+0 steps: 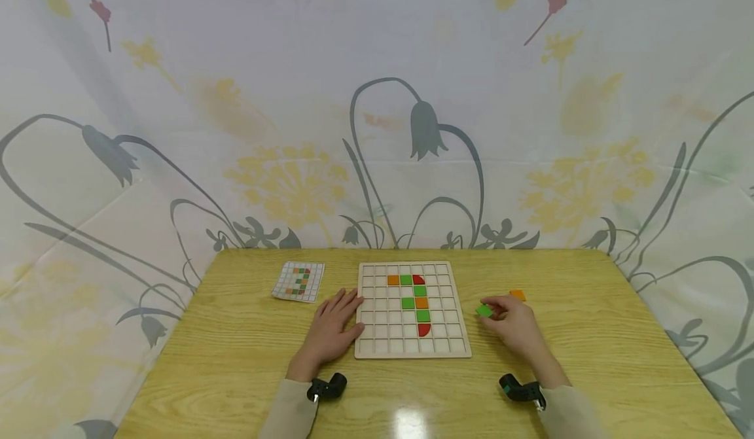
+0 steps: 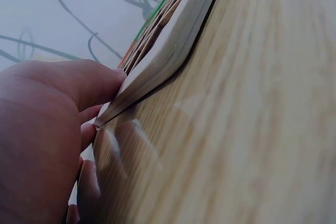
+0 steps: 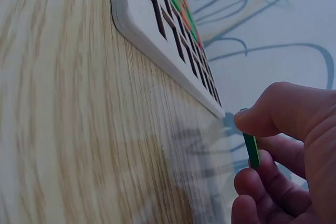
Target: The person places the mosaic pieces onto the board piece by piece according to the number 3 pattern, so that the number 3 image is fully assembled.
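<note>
A wooden grid board [image 1: 377,347] lies mid-table with green, orange and red tiles set in some of its cells. My left hand [image 1: 331,329] rests at the board's left edge, fingers fairly straight, the thumb touching the rim [image 2: 157,61] in the left wrist view. Off the board's right side, my right hand [image 1: 516,324] pinches a green square tile [image 1: 484,311] between thumb and fingers. That tile [image 3: 251,149] appears edge-on in the right wrist view. Just beyond the right hand lies an orange square tile [image 1: 518,295], partly covered by it.
A paper card [image 1: 318,283] printed with a grid pattern of coloured shapes lies left of the board. The wooden table [image 1: 224,360] ends at the back against a flower-printed cloth [image 1: 294,99]. Black wrist cameras [image 1: 327,387] are strapped to both wrists.
</note>
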`<action>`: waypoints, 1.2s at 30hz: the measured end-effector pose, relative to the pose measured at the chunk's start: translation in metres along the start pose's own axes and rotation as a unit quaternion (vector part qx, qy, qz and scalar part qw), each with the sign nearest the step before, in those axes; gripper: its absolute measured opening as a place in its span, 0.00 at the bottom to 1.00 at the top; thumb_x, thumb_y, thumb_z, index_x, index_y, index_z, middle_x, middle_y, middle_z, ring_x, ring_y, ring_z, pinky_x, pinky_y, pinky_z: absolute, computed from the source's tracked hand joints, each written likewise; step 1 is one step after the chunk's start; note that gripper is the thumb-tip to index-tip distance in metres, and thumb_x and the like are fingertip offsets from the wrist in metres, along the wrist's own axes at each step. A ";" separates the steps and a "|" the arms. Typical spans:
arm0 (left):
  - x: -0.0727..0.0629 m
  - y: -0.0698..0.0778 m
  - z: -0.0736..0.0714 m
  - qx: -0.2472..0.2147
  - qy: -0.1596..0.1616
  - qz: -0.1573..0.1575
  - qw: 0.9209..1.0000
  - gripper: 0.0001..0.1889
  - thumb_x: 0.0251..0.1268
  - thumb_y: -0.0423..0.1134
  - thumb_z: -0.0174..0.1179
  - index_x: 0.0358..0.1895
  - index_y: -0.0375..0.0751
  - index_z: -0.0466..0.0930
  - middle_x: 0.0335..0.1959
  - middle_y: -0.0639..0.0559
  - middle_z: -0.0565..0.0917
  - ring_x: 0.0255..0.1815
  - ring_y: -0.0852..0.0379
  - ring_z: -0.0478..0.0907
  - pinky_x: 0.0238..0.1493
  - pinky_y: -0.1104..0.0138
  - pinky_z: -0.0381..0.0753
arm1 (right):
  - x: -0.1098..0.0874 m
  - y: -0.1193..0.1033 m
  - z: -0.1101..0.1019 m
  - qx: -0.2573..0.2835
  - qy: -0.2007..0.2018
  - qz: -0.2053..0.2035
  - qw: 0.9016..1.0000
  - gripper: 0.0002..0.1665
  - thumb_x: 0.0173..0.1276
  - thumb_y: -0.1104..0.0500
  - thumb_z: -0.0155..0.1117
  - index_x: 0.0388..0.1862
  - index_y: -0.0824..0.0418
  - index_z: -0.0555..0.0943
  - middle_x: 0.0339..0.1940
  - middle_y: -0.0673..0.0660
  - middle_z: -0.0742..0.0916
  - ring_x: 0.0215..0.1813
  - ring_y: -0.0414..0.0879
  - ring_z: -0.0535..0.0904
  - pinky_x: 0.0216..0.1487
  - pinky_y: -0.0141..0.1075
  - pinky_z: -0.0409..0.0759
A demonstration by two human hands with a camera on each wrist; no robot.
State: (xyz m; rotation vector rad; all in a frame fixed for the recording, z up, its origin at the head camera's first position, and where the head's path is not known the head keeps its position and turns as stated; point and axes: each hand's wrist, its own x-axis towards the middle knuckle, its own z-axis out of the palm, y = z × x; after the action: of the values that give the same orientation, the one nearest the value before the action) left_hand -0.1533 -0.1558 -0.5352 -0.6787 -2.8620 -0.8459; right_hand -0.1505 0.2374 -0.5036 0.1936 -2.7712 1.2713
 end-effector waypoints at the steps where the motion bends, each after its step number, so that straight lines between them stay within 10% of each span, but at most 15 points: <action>1: 0.000 0.000 0.000 0.000 -0.003 -0.002 1.000 0.29 0.73 0.48 0.55 0.74 0.42 0.68 0.77 0.48 0.62 0.79 0.43 0.51 0.72 0.40 0.48 | 0.001 -0.001 0.002 0.002 0.001 -0.006 1.000 0.20 0.61 0.65 0.74 0.51 0.70 0.84 0.39 0.57 0.82 0.38 0.47 0.78 0.38 0.35 0.80; 36: 0.000 0.000 -0.001 0.005 -0.010 -0.006 1.000 0.29 0.74 0.49 0.54 0.74 0.43 0.67 0.77 0.49 0.61 0.79 0.44 0.50 0.73 0.41 0.48 | 0.009 -0.047 0.076 0.006 -0.087 -0.160 0.983 0.15 0.55 0.69 0.70 0.40 0.55 0.87 0.36 0.45 0.80 0.38 0.41 0.75 0.38 0.33 0.78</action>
State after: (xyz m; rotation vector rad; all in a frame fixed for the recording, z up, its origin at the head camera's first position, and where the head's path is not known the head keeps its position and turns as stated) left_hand -0.1535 -0.1562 -0.5337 -0.6747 -2.8891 -0.8296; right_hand -0.1538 0.1489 -0.5164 0.7520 -2.7205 1.2399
